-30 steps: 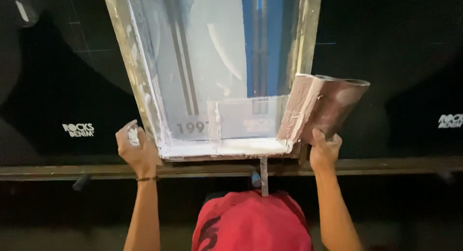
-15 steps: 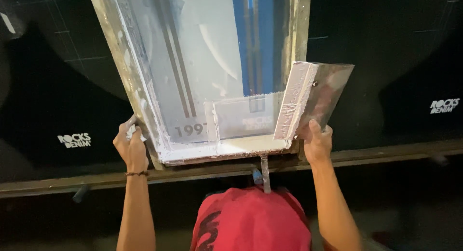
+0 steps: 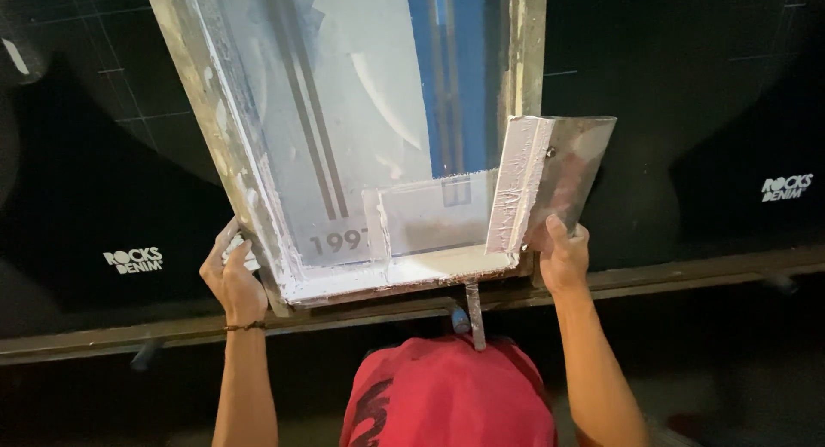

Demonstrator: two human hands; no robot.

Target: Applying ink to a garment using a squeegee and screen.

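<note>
Head view: right hand (image 3: 563, 260) fingers (image 3: 557, 232) grip squeegee (image 3: 550, 182) beside frame (image 3: 225, 146).

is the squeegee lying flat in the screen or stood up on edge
Stood on edge: the squeegee leans upright against the screen frame, held from below by the right hand.

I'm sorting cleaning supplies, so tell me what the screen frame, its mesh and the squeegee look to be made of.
Screen frame: probably metal, a dull grey bar crusted with dried white ink. Mesh: a thin translucent fabric, since stripes and blue show through it. Squeegee: a pale blade edge caked in white ink on a smeared, slightly glossy board, perhaps wood; the right hand holds it, the left hand grips the frame.
</note>
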